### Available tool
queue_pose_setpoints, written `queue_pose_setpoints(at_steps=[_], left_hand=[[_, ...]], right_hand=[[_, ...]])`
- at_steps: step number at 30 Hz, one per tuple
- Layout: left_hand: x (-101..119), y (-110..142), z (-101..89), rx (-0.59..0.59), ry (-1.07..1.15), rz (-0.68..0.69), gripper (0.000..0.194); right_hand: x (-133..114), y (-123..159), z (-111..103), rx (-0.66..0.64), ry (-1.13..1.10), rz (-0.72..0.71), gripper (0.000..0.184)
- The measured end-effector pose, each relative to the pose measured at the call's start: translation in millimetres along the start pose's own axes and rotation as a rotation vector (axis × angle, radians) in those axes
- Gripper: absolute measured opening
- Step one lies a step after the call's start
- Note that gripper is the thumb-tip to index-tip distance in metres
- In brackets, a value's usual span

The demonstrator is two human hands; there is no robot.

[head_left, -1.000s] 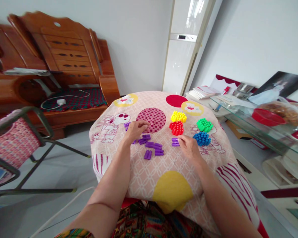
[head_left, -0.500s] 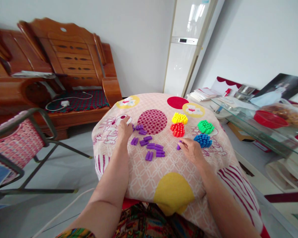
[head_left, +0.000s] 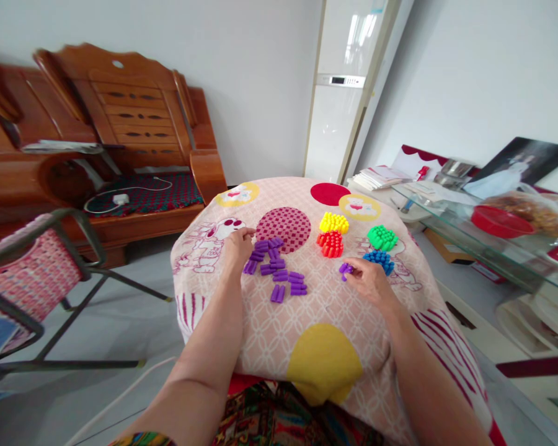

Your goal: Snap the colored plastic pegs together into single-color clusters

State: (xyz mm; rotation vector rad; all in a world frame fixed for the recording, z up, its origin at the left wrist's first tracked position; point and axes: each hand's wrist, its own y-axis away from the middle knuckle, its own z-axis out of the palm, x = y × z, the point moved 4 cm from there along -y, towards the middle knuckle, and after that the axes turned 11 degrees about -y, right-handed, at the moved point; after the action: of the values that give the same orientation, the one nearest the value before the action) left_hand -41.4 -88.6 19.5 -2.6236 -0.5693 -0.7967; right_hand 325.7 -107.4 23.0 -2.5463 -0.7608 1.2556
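Small purple finger-shaped plastic pieces (head_left: pixel 279 275) lie in a loose spread on the round table's patterned cloth (head_left: pixel 279 341). At the spread's far left end is my left hand (head_left: pixel 239 248), fingers stretched out over the cloth, holding nothing that I can see. My right hand (head_left: pixel 369 282) pinches a purple plastic piece (head_left: pixel 345 270) between thumb and fingertips, just above the cloth. Beyond that hand stand tight clusters of similar pieces: blue (head_left: pixel 379 262), green (head_left: pixel 382 238), red (head_left: pixel 330 243) and yellow (head_left: pixel 333 223). The blue cluster is closest, partly hidden by the hand.
To the right, a glass shelf (head_left: pixel 451 214) holds a red bowl (head_left: pixel 502 221) and a bag of food. A metal-framed chair (head_left: pixel 41 266) and a wooden bench (head_left: pixel 134 124) are on the left. A white cabinet-like unit (head_left: pixel 337 118) stands behind the table.
My left hand has shifted slightly, and more purple pieces now lie bunched beside it. My right hand has moved a little right with the purple piece, which is now tilted differently.
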Motion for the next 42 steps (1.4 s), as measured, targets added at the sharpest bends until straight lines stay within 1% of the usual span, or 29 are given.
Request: queue_pose_setpoints(at_steps=[3, 5, 8, 11, 14, 19, 21, 22, 24, 26, 28, 30, 35, 37, 39, 42], left_hand=[[5, 3, 0.0, 0.022, -0.102, 0.036, 0.038], [7, 4, 3.8, -0.015, -0.158, 0.067, 0.033], [10, 6, 10.4, -0.083, -0.219, 0.150, 0.029], [11, 6, 12.7, -0.090, -0.212, 0.172, 0.027], [11, 6, 12.4, -0.078, -0.115, 0.147, 0.026], [19, 10, 9.8, -0.073, 0.220, 0.111, 0.029], [26, 13, 9.5, -0.094, 0.362, 0.138, 0.027], [31, 16, 10.4, -0.122, 0.426, 0.164, 0.028], [44, 24, 13.8, -0.200, 0.528, 0.228, 0.030], [58, 34, 20.0, -0.293, 0.568, 0.291, 0.029], [74, 47, 28.4, -0.372, 0.560, 0.347, 0.026], [91, 60, 39.0, -0.424, 0.517, 0.395, 0.020], [127, 90, 68.7, -0.499, 0.410, 0.491, 0.010], [135, 99, 75.6, -0.513, 0.390, 0.525, 0.012], [139, 104, 78.1, -0.531, 0.381, 0.552, 0.016], [140, 110, 78.3, -0.602, 0.416, 0.585, 0.031]], right_hand=[[3, 1, -2, 0.021, -0.010, -0.017, 0.039], [4, 1, -1, 0.021, -0.022, -0.030, 0.040], [4, 0, 2, -0.010, -0.005, -0.032, 0.042], [4, 0, 5, -0.042, 0.028, -0.022, 0.045], [5, 0, 6, -0.046, 0.026, -0.015, 0.048], [3, 0, 5, -0.050, 0.003, -0.018, 0.048], [1, 0, 6, -0.059, 0.006, -0.016, 0.049], [1, 0, 6, -0.061, 0.012, -0.013, 0.049], [2, -1, 7, -0.061, 0.029, -0.006, 0.048], [3, -1, 7, -0.051, 0.042, -0.004, 0.048], [5, -1, 7, -0.046, 0.042, -0.003, 0.047], [6, -1, 7, -0.050, 0.030, 0.000, 0.048], [5, -2, 6, -0.050, 0.016, 0.017, 0.051], [3, -2, 5, -0.051, 0.011, 0.020, 0.051], [1, -2, 5, -0.050, -0.002, 0.008, 0.051], [-3, -3, 3, -0.067, -0.030, -0.005, 0.052]])
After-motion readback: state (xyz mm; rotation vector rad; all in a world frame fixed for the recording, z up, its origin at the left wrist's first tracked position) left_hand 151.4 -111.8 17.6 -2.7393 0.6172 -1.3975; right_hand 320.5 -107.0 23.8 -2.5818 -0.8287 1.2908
